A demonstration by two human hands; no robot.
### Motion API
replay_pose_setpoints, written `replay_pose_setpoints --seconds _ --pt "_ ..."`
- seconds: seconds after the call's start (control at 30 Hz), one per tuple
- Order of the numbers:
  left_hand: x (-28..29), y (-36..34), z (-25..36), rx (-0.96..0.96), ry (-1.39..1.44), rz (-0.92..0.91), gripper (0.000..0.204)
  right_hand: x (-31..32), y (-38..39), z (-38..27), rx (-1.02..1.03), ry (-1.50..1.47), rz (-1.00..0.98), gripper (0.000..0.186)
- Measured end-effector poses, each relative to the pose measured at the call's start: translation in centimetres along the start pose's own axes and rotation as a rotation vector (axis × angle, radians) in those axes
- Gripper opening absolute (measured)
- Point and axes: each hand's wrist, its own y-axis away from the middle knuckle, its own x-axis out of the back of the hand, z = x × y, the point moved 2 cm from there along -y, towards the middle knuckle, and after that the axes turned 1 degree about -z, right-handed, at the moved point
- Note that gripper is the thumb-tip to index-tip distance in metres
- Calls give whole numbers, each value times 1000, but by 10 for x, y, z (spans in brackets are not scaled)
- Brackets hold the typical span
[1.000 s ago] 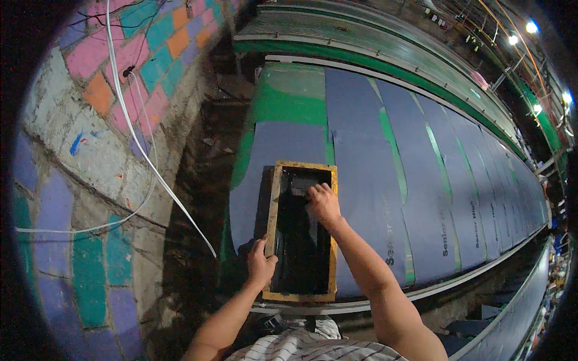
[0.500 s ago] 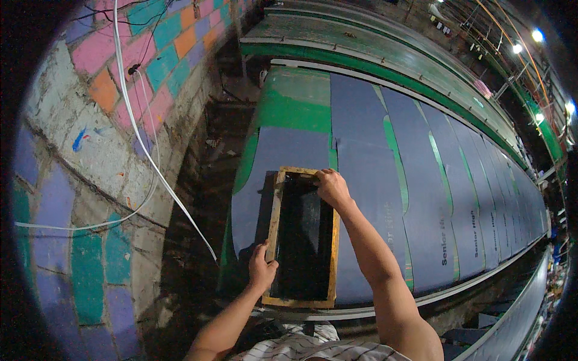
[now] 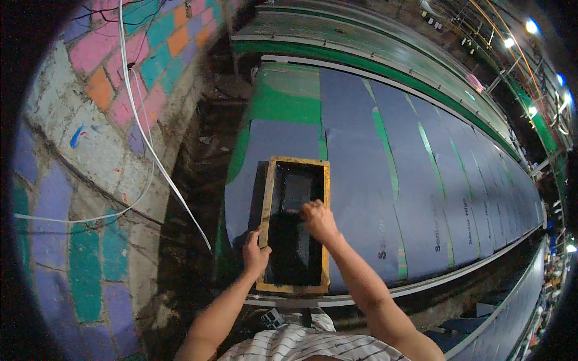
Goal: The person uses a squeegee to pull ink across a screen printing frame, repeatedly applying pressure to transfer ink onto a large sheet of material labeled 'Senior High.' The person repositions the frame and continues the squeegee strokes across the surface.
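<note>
A yellowish wooden screen-printing frame with a dark mesh lies lengthwise on a blue-grey cloth piece near the table's front edge. My left hand grips the frame's left side bar, thumb over the wood. My right hand hangs over the mesh, fingers curled closed, beside the right bar. Whatever it holds, if anything, is lost against the dark mesh.
More blue-grey cloth pieces, several with dark lettering, lie side by side along the long green table. Another long table runs behind. A painted brick wall and white cable are at left.
My right hand has left the frame's far right corner and come nearer, over the mesh. My left hand stays on the left bar. The whole view has shifted slightly.
</note>
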Motion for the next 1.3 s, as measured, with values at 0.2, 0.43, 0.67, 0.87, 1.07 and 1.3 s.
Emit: replay_pose_setpoints --seconds 0.2,0.43,0.67,0.87,1.07,1.3 --pt "0 -4 -6 47 -7 -18 57 9 106 -76 18 -17 4 23" --pt "1 -5 -4 66 -13 -62 64 8 187 -127 2 -83 50 42" --pt "-2 -4 -9 11 -33 -24 66 28 194 -127 -58 -239 -96 47" --pt "-3 -6 -2 42 -3 -59 68 51 169 -77 -436 -369 154 43" --pt "-1 -3 -1 72 -14 -25 70 -4 163 -16 -780 -376 159 30" --pt "-2 -4 -9 87 -6 -45 67 -18 167 -22 -805 -357 70 27"
